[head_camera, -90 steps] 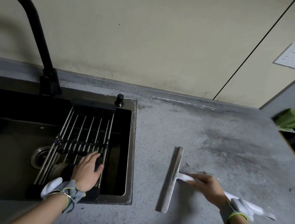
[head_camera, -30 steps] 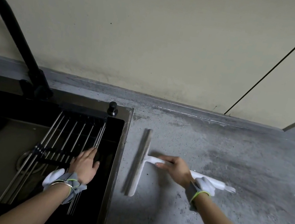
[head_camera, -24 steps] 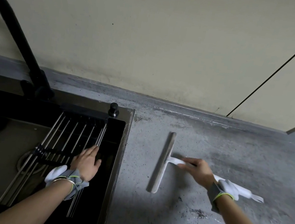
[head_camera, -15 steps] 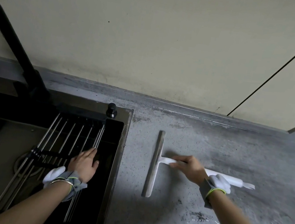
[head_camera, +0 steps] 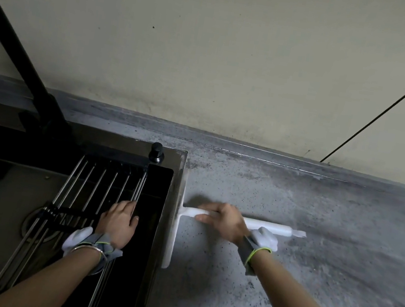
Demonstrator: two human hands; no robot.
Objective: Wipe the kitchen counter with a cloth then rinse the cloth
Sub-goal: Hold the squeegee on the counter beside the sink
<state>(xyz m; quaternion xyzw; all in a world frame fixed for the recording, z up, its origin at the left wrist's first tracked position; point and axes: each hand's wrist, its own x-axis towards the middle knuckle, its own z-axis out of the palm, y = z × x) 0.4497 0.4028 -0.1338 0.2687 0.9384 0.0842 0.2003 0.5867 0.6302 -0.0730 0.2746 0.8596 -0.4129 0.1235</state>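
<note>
At sink edge (head_camera: 173,202), squeegee (head_camera: 174,229) arrived.

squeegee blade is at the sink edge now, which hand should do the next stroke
Right. The right hand already grips the squeegee handle on the counter; the left hand rests on the rack.

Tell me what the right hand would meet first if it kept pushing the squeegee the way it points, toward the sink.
The right hand points left along the squeegee handle. The blade already lies against the sink rim, so that rim comes first; beyond it is the open basin, though the drop is hard to judge.
</note>
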